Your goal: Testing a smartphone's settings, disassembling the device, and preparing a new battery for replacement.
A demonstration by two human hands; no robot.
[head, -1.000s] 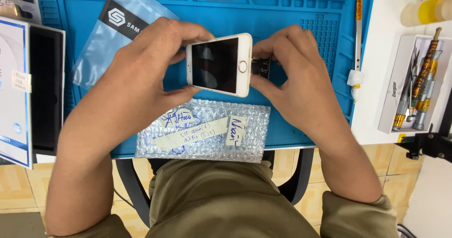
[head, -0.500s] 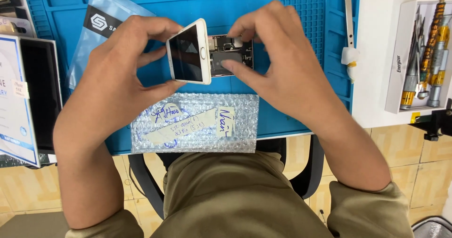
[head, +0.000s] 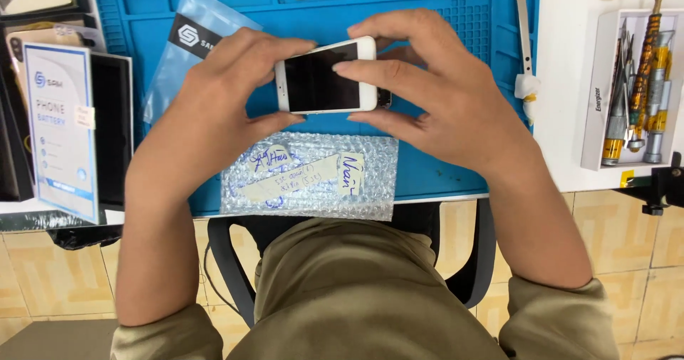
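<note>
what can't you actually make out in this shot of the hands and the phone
- Head view: the white phone has its right end under the right hand; its body beneath the screen is hidden.
- Left hand covers the phone's left edge, so the grip there is unclear.
- Bubble-wrap pouch: contents hidden by the wrap and paper labels.
- Tool tray: tool tips too small to tell apart.

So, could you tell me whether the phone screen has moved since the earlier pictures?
Yes. The white phone screen has swung down flat over the phone body, judged against the blue mat.
</note>
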